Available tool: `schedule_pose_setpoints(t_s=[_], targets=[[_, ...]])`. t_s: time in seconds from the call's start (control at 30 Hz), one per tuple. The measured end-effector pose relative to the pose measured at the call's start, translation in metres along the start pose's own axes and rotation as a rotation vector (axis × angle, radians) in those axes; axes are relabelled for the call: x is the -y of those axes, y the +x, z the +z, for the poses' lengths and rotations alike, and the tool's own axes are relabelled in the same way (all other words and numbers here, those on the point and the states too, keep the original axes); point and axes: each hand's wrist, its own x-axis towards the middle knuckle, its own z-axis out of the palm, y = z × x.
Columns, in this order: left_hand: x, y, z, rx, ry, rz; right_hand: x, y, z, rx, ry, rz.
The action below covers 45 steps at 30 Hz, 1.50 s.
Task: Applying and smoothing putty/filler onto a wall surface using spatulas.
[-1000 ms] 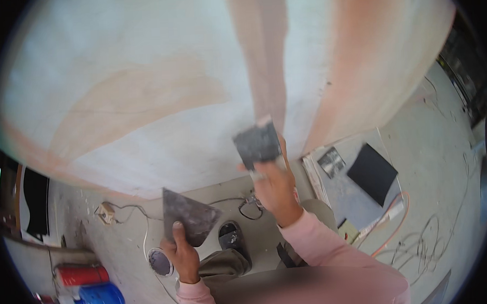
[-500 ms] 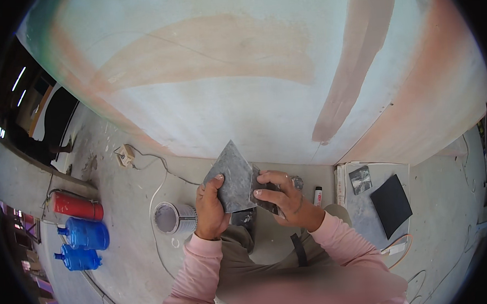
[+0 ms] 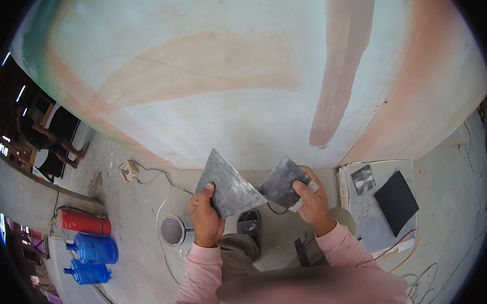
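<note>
Before the plastered wall (image 3: 241, 98), the left hand (image 3: 205, 219) grips a grey metal plate (image 3: 228, 185). The right hand (image 3: 311, 203) holds a scraper blade (image 3: 282, 182), their edges touching.

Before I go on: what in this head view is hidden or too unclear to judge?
- Left hand: palm and lower edge of the larger metal blade hidden behind the grip.
- Right hand: fingers cover the handle of the smaller scraper.
- Whether the two blades touch: unclear.
- Can contents: too small.
- Lap: blurred patch.
- Distant person: dark, near the rim.
</note>
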Motion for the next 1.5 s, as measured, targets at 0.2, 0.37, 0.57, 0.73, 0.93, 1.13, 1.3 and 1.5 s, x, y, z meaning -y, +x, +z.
schedule_pose_setpoints(t_s=[0.2, 0.37, 0.57, 0.73, 0.93, 1.13, 1.3, 1.5], targets=[[-0.004, -0.002, 0.007, -0.004, -0.037, 0.006, 0.009, -0.004, 0.007, -0.065, 0.223, -0.020], [-0.004, -0.003, 0.011, -0.015, -0.058, -0.023, -0.030, -0.018, -0.015, 0.242, 0.805, 0.331], [0.004, -0.004, 0.013, 0.046, 0.009, -0.063, -0.064, -0.032, 0.009, 0.507, 1.029, 0.620], [0.007, -0.011, 0.011, 0.092, 0.129, 0.013, -0.073, -0.033, 0.004, 0.491, 0.962, 0.683], [0.005, -0.024, 0.020, 0.200, 0.449, 0.077, -0.093, -0.035, -0.007, 0.323, 0.949, 0.714], [0.010, -0.034, 0.025, 0.270, 0.524, 0.054, -0.127, -0.013, 0.003, 0.161, -0.329, -0.183], [0.008, -0.025, 0.014, 0.111, 0.442, 0.125, -0.071, -0.004, -0.020, -0.324, 0.215, 0.419], [0.007, -0.018, 0.006, -0.207, 0.576, 0.307, -0.017, -0.030, -0.019, -0.360, -0.066, -0.077]])
